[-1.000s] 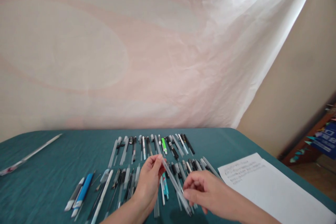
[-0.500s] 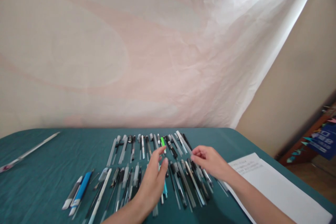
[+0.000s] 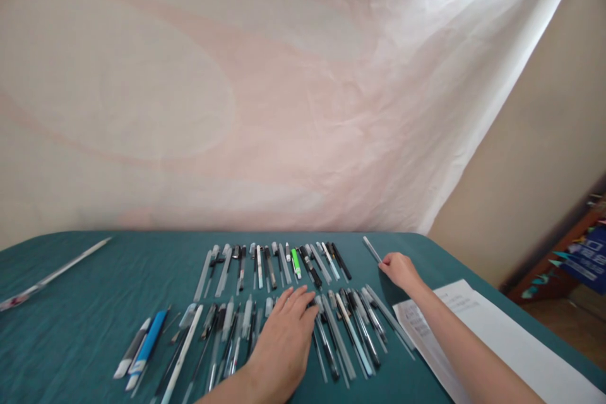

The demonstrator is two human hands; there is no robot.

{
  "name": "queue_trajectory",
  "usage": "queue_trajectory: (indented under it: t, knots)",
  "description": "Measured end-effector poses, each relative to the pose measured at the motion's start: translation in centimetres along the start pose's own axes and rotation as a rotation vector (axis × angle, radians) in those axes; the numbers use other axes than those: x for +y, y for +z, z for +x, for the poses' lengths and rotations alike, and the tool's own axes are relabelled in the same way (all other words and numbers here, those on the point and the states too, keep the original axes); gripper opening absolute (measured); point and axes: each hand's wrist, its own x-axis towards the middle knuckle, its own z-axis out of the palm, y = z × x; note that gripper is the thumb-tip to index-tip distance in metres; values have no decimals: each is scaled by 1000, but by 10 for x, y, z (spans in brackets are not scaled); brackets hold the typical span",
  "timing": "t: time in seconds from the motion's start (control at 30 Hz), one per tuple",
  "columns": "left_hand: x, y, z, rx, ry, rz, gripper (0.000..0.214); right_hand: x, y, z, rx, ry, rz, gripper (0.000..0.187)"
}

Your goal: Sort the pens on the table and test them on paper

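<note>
Pinched in my right hand (image 3: 400, 270) is a slim, whitish translucent pen (image 3: 371, 247), tilted to the upper left at the right of the far row; its near end is hidden by the fingers. My left hand (image 3: 290, 331) is palm down over the near row, its fingers stretched out and nothing visible in them. Beside its fingertips lie clear-barrelled pens (image 3: 337, 334). Several pens of the far row lie just beyond, among them a bright green one (image 3: 296, 262) and a black one (image 3: 341, 261).
On the green tablecloth (image 3: 71, 334), a blue-and-white pen-like piece (image 3: 149, 341) lies left of the near row. A long, clear-wrapped stick (image 3: 57, 273) is at far left. White papers (image 3: 502, 341) lie under my right forearm. A pale cloth (image 3: 284, 107) hangs behind the table.
My right hand has moved right, carrying the pen away from the far row's end. My left hand has turned palm down and lowered over the near row.
</note>
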Motion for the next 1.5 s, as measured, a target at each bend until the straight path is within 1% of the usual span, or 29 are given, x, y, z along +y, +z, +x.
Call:
queue_trajectory:
  t: [0.13, 0.33, 0.47, 0.57, 0.7, 0.8, 0.9, 1.0, 1.13, 1.23, 1.33, 1.4, 1.5]
  knots:
    - [0, 1, 0, -9, -8, -6, 41, -1, 3, 4, -5, 9, -5, 17]
    - [2, -1, 1, -32, -25, -2, 43, -4, 1, 2, -21, 31, 5, 17]
    - [1, -1, -1, -53, -31, -21, 47, -8, -8, -1, 2, 58, 19, 23]
    - [0, 0, -2, -33, -30, -67, 50, -20, -17, 0, 42, 55, 47, 31]
    - [0, -1, 0, 26, -82, -216, 48, -53, -19, 1, 3, -67, 138, 23]
    - [3, -8, 3, 94, -133, -418, 42, -82, -11, 0, -31, -142, 196, 17]
    - [5, -15, 7, 205, -169, -603, 31, -101, 0, -1, -38, -153, 216, 15]
    - [3, -16, 11, 290, -226, -732, 26, -108, 8, -1, -55, -119, 209, 14]
    - [-3, -10, 12, 337, -287, -872, 23, -103, 11, -1, -76, -58, 199, 14]
    - [-4, -7, 12, 364, -342, -952, 20, -98, 6, -4, -79, -43, 228, 12]
    - [-4, -5, 14, 346, -441, -1034, 18, -102, -5, -12, -97, -65, 312, 13]
    - [-4, -3, 16, 342, -506, -1105, 24, -113, -14, -23, -138, -103, 383, 17]
    - [-4, -1, 19, 364, -584, -1183, 39, -140, -28, -50, -278, -215, 538, 20]
